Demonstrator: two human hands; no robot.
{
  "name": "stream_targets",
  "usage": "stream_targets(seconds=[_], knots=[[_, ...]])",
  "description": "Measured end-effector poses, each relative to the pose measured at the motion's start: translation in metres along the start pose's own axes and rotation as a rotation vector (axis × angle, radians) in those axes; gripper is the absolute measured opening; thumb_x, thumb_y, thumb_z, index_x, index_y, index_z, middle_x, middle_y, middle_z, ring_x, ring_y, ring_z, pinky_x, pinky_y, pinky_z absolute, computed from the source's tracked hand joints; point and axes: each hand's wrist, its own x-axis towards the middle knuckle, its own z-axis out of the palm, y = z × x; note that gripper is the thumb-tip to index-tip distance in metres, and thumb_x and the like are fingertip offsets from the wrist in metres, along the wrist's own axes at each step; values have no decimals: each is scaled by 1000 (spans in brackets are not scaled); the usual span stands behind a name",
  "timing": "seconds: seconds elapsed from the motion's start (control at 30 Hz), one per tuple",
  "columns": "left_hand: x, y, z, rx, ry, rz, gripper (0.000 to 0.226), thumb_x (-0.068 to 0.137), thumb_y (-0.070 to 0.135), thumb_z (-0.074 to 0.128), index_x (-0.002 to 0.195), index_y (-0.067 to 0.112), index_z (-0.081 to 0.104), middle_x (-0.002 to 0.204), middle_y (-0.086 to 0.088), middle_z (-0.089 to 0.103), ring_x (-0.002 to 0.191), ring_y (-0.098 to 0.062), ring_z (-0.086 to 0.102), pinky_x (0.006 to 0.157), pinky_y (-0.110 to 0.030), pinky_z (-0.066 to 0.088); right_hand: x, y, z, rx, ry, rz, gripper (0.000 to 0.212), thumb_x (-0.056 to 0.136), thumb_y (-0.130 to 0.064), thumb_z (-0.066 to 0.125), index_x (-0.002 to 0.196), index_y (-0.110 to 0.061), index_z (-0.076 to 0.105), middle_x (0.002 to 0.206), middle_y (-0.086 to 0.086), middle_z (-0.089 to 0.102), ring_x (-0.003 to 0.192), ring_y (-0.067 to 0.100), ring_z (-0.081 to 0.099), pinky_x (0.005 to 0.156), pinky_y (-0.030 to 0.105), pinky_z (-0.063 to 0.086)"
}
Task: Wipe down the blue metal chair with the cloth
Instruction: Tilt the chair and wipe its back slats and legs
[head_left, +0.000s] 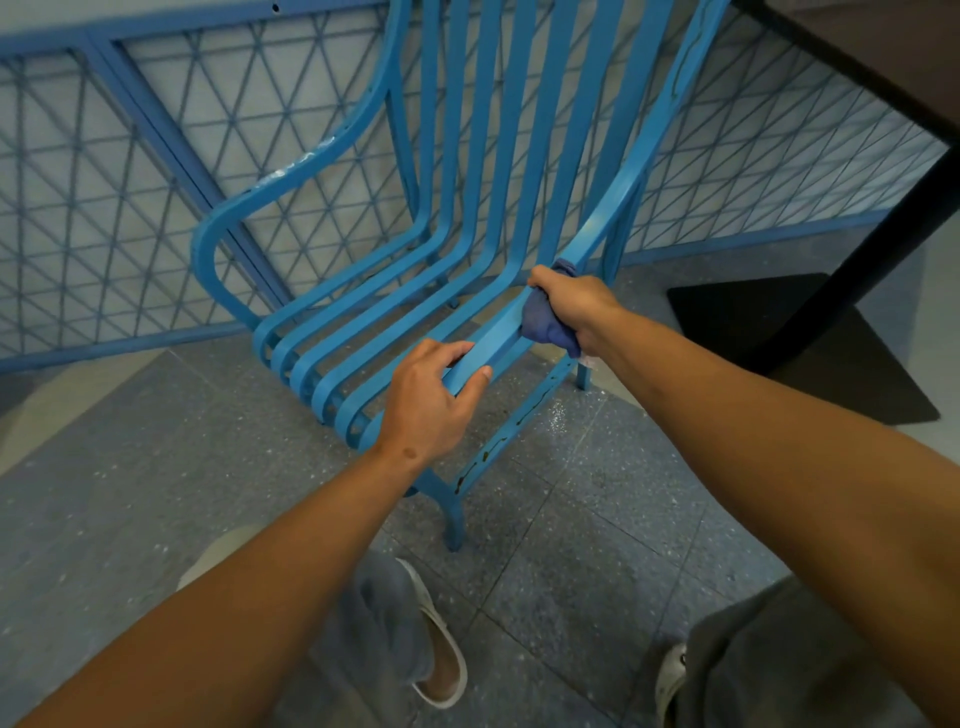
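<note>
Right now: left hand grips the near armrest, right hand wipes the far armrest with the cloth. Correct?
One error. In the head view the right hand presses the cloth on the near armrest, the same rail the left hand grips, further along it. The far armrest is untouched. The rest holds.

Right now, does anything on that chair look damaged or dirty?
Yes. The chair's far armrest has whitish patches where the paint looks scuffed or chipped, and the near side rail carries dark brown spots, maybe rust or grime. The right hand holds the cloth higher up.
</note>
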Motion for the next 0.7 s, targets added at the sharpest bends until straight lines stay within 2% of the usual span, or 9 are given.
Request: stream_targets(seconds=[0.1,0.33,0.47,0.6,0.7], knots=[[0,-1,0,5,-6,15,35,92,37,72,119,15,70,103,3,64,94,-11,61,85,-35,55,-3,-2,2,3,9,-11,34,82,-27,72,104,-4,61,81,9,64,68,21,64,53,28,47],[-5,-3,-3,1,-15,47,39,91,37,73,121,11,71,103,1,64,95,-12,63,86,-33,56,-10,5,-1,-6,38,-9,29,84,-26,71,100,-5,59,81,8,63,69,20,62,51,28,45],[-10,-1,-5,-6,-24,75,39,90,35,75,121,10,72,103,3,64,95,-8,61,86,-25,52,-16,11,-7,-10,38,1,25,86,-26,70,96,-7,58,84,10,62,70,23,60,55,34,45],[-15,-4,-10,7,-46,111,40,90,34,75,121,9,72,104,3,65,95,-7,60,87,-17,48,-24,19,-10,16,51,-2,23,88,-26,69,94,-7,58,81,9,61,68,21,60,52,32,44],[-16,-7,-14,18,-52,127,39,90,32,76,120,9,73,104,2,67,95,-7,60,86,-8,42,-26,25,-7,61,78,-15,23,85,-26,71,92,-7,60,90,12,67,78,25,66,64,43,54]])
